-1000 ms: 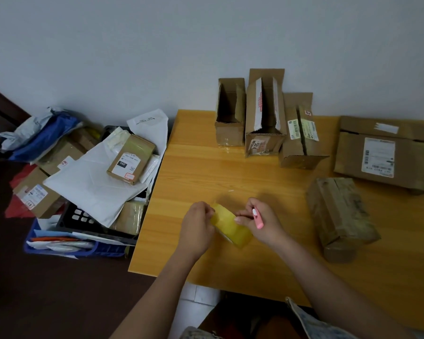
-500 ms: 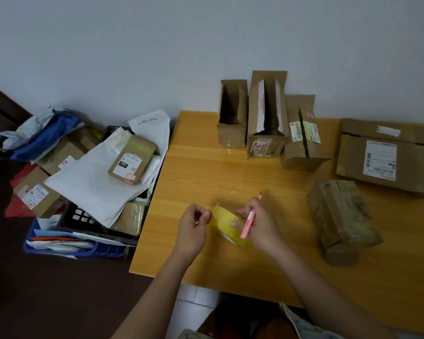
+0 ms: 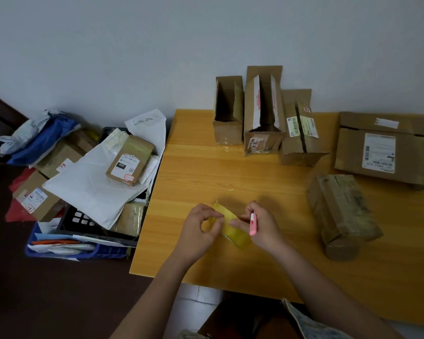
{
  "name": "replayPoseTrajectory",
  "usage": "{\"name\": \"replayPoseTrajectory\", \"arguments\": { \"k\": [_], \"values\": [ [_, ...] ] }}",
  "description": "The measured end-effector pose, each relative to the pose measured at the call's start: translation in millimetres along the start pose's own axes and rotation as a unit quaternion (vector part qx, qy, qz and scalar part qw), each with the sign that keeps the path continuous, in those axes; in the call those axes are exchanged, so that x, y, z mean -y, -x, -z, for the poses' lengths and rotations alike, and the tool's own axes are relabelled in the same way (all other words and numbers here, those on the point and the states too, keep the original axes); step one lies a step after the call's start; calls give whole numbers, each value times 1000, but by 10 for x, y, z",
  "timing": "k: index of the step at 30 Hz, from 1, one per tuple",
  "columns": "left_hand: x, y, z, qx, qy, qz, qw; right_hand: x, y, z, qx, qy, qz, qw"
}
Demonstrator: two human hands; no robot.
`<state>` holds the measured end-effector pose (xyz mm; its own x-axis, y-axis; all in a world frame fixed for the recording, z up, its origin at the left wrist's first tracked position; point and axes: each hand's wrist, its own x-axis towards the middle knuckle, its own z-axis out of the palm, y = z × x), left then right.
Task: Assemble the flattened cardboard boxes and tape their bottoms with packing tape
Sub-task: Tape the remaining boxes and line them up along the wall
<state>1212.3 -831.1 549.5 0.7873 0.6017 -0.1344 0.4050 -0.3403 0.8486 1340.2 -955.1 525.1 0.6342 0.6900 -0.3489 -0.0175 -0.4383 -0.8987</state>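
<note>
A yellowish roll of packing tape (image 3: pixel 233 228) is held just above the wooden table (image 3: pixel 230 174), near its front left. My left hand (image 3: pixel 201 225) pinches the roll's left edge with thumb and forefinger. My right hand (image 3: pixel 257 226) holds the roll's right side and also grips a pink-and-white cutter (image 3: pixel 252 222). Three assembled cardboard boxes (image 3: pixel 262 118) stand open-topped at the table's back. A taped box (image 3: pixel 340 214) lies on its side to the right of my hands.
A large flat cardboard box (image 3: pixel 387 148) with a white label lies at the back right. Left of the table, on the floor, crates (image 3: pixel 83 250) hold parcels, white mailers (image 3: pixel 93 187) and a small labelled box (image 3: pixel 130 160). The table's left edge runs beside them.
The camera view shifted slightly. My hands turned the tape roll a little and my left fingers now pinch its edge; the cutter in my right hand changed angle.
</note>
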Motion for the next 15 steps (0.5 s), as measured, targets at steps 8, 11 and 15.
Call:
{"name": "replayPoseTrajectory", "arguments": {
  "k": [8,11,15],
  "values": [
    [-82,-76,-73,28,-132,-73,988,-2,-34,120,91,13,-1,996],
    [-135,-112,-63,37,-138,-57,988,-45,-30,132,108,12,6,994],
    [-225,-143,-60,45,-155,-56,985,-51,-24,130,105,12,17,994]
  ]
}}
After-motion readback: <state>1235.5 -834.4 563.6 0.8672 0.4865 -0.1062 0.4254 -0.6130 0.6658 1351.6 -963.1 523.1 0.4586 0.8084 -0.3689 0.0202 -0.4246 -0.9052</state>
